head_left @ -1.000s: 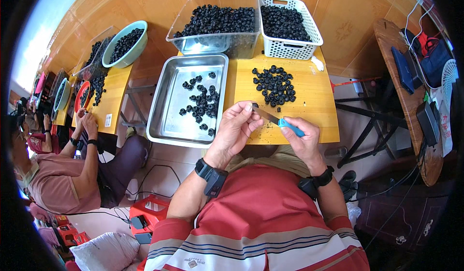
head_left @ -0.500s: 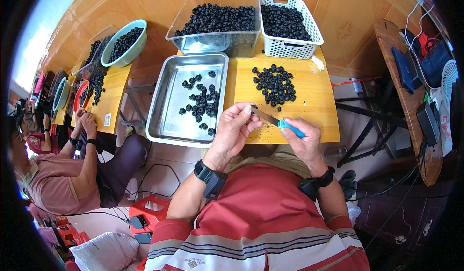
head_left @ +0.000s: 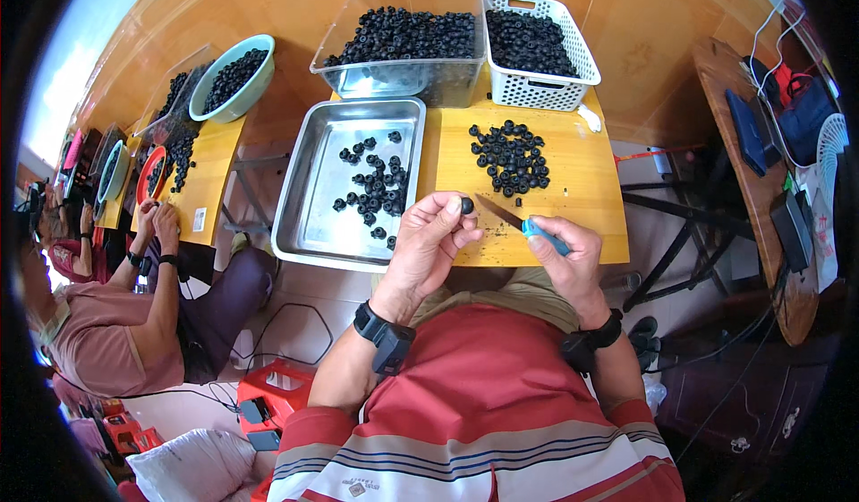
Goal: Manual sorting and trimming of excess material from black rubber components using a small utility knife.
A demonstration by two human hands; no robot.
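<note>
Cutting step in hand. Left hand point(head_left: 429, 242) pinches one dark round fruit point(head_left: 466, 205) at its fingertips, grip narrow, above the front edge of the yellow tabletop point(head_left: 582, 189). Right hand point(head_left: 564, 247) is closed around a blue-handled knife point(head_left: 514, 220), blade pointing at the fruit (tip just beside it, contact unclear). Steel tray point(head_left: 309, 207) lies left, loose fruit pile point(head_left: 510, 155) beyond. Next move likely calls for a steady, short cut clear of the thumb.

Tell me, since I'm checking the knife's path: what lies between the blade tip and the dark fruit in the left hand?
Nothing: in the head view a bare gap separates the knife from the fruit.
</note>
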